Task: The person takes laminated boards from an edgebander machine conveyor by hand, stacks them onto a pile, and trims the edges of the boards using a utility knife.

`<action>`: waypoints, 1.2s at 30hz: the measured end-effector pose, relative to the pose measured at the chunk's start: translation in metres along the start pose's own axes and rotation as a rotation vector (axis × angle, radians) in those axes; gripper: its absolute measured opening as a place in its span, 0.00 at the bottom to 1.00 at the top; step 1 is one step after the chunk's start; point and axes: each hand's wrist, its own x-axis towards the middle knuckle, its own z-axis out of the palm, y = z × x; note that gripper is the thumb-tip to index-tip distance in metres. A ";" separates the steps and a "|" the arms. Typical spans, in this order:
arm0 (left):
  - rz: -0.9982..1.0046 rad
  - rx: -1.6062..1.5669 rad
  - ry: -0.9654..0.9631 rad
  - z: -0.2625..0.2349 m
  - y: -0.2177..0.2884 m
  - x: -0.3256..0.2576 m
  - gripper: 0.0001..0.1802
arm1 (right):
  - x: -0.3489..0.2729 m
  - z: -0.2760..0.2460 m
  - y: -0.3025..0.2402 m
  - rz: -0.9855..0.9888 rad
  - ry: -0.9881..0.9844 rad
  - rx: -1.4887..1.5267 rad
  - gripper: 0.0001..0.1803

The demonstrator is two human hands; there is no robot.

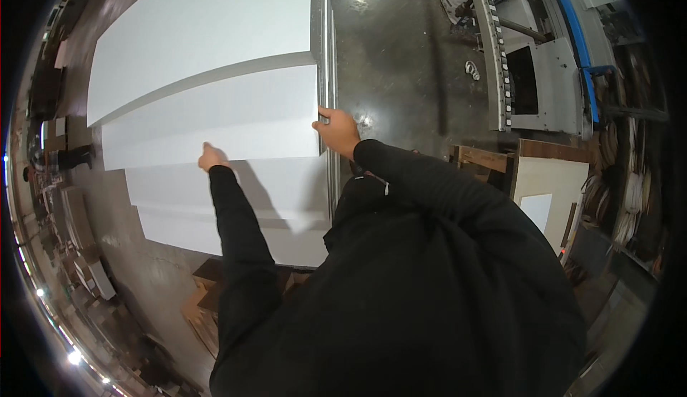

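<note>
Long white panels lie in a stepped stack before me. One white panel sits in the middle, overlapping the lower white panel. My left hand is at the near long edge of the middle panel, one finger stretched over its top face and the others curled at the edge, partly hidden. At the right end of that same panel, my right hand grips the short edge, thumb and fingers bent around the corner side. A larger white panel lies farther away, a step above the middle one.
Right of the stack runs a grey concrete floor. A machine with a toothed rail and blue bar stands at the far right. A wooden box-like stand is nearer on the right. Cardboard pieces stand low at left; a person appears at far left.
</note>
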 end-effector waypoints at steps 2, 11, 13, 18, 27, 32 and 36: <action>-0.002 0.242 -0.070 0.046 -0.014 -0.090 0.48 | 0.012 -0.019 0.037 0.013 0.035 -0.021 0.26; 0.384 0.758 -0.346 0.041 -0.064 -0.331 0.46 | -0.078 -0.148 0.093 0.351 -0.171 0.490 0.17; 0.398 0.819 -0.334 0.043 -0.054 -0.335 0.43 | -0.106 -0.183 0.113 0.416 -0.087 0.511 0.17; 0.458 1.082 -0.218 0.049 -0.048 -0.349 0.36 | -0.162 -0.226 0.172 0.464 0.077 0.548 0.17; 0.519 1.067 -0.076 0.057 -0.072 -0.347 0.33 | -0.175 -0.310 0.220 0.218 0.103 0.460 0.17; 0.500 1.067 -0.002 0.063 -0.070 -0.355 0.31 | -0.168 -0.367 0.232 0.188 0.093 0.493 0.17; 0.370 0.814 -0.123 0.062 -0.104 -0.319 0.29 | -0.147 -0.398 0.255 0.110 -0.008 0.492 0.19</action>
